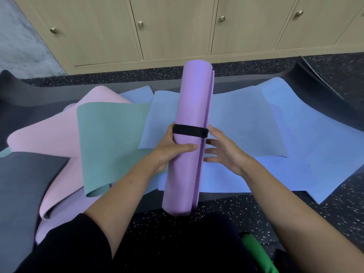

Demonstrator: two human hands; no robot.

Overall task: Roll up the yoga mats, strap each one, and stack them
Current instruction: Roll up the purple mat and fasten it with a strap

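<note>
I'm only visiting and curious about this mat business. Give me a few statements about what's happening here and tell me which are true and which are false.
1. The purple mat is rolled up. True.
2. Nothing is fastened round it. False: a black strap wraps round the roll.
3. The left hand grips the roll. True.
4. The right hand clutches a second strap. False: its fingers are spread open beside the roll and hold nothing.
5. Every other mat is rolled too. False: the blue mat, teal mat and pink mat lie unrolled on the floor.
</note>
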